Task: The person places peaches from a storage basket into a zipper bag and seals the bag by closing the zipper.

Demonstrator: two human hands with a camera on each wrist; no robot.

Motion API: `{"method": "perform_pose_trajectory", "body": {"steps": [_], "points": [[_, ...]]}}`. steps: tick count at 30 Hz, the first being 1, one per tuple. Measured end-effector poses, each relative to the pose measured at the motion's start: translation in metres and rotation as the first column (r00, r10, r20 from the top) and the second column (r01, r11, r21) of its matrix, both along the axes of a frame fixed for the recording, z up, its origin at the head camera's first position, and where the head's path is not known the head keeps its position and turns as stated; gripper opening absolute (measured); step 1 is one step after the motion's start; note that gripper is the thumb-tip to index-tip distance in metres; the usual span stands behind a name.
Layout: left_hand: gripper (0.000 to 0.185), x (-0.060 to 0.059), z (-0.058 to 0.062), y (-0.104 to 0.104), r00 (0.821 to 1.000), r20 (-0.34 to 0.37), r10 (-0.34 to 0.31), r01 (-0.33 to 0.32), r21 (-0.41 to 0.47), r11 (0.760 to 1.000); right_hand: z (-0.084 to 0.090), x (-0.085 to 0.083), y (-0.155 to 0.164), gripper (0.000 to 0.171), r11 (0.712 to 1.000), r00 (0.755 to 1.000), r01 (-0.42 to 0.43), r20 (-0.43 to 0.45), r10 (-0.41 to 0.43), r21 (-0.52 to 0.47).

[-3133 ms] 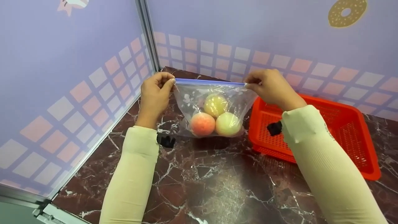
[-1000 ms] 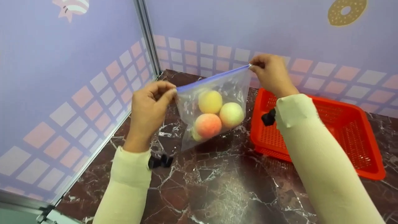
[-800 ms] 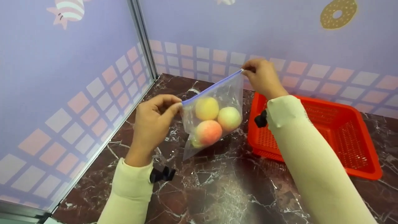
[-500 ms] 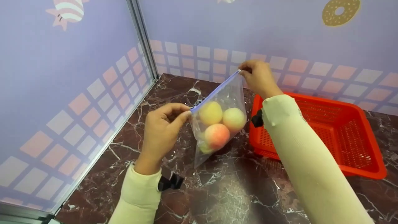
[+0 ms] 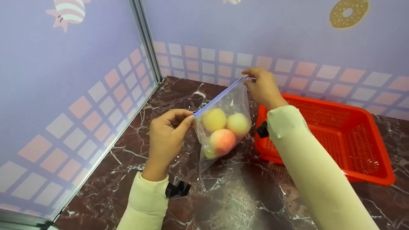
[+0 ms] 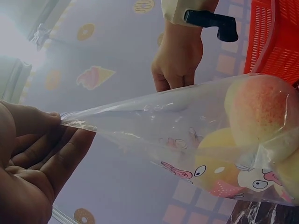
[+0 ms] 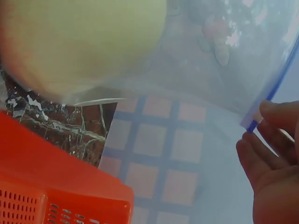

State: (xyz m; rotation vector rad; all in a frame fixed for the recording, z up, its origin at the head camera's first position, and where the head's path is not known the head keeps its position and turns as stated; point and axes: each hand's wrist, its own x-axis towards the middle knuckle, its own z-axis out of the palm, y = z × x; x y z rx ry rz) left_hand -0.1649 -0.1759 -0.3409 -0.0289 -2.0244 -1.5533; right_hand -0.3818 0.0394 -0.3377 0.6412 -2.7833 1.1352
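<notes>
A: Surface and room to be recorded first.

B: A dark red marble-patterned tabletop is seen, enclosed by lilac wall panels printed with pink and white squares and a doughnut motif. A red perforated plastic basket is set on the tabletop at the right.

A: What is hidden or unclear?

B: In the clear plastic zip bag with a blue seal strip, a yellow round fruit, a pale green-yellow one and a pink-orange one are seen; a fourth small greenish piece is mostly covered and cannot be identified. In the right wrist view the bag's contents are blurred to a pale mass. The basket's near wall is partly covered by the right sleeve.

A: Hands?

B: The bag's lower end of the seal strip is pinched between thumb and fingers of the left hand; the upper end is pinched by the curled fingers of the right hand. The bag is held tilted above the tabletop, just left of the basket, its bottom corner hanging near the surface; contact cannot be judged.
</notes>
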Motion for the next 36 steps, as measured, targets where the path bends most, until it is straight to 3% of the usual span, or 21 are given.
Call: {"method": "perform_pose_trajectory", "body": {"steps": [4, 9, 18, 22, 27, 30, 36], "points": [[0.006, 0.0, -0.001, -0.001, 1.0, 0.012, 0.004, -0.005, 0.035, 0.999, -0.001, 0.013, 0.005, 0.04, 1.0, 0.999, 0.0, -0.04, 0.001, 0.019], [0.007, -0.001, -0.003, 0.0, 1.0, 0.008, -0.006, 0.006, 0.075, 0.997, -0.006, 0.041, 0.007, 0.032, 0.998, 0.992, -0.036, -0.125, 0.03, -0.048], [0.007, -0.005, -0.008, 0.001, 1.0, -0.019, 0.006, -0.005, 0.092, 0.996, -0.028, 0.092, -0.007, 0.027, 0.98, 0.918, -0.157, -0.385, 0.099, -0.121], [0.007, -0.008, -0.011, -0.001, 0.999, -0.019, 0.031, -0.028, 0.119, 0.992, -0.037, 0.11, -0.019, 0.029, 0.972, 0.913, -0.177, -0.394, 0.104, -0.153], [0.007, -0.009, -0.015, 0.001, 0.997, -0.033, 0.072, -0.067, 0.143, 0.987, -0.046, 0.133, -0.036, 0.041, 0.969, 0.908, -0.231, -0.377, 0.182, -0.091], [0.008, -0.01, -0.017, 0.003, 0.995, -0.053, 0.08, -0.07, 0.167, 0.983, -0.05, 0.145, -0.044, 0.051, 0.973, 0.885, -0.229, -0.422, 0.194, -0.034], [0.009, -0.011, -0.019, 0.011, 0.993, -0.095, 0.066, -0.044, 0.218, 0.975, -0.057, 0.162, -0.055, 0.055, 0.995, 0.813, -0.103, -0.578, 0.073, -0.019]]}}
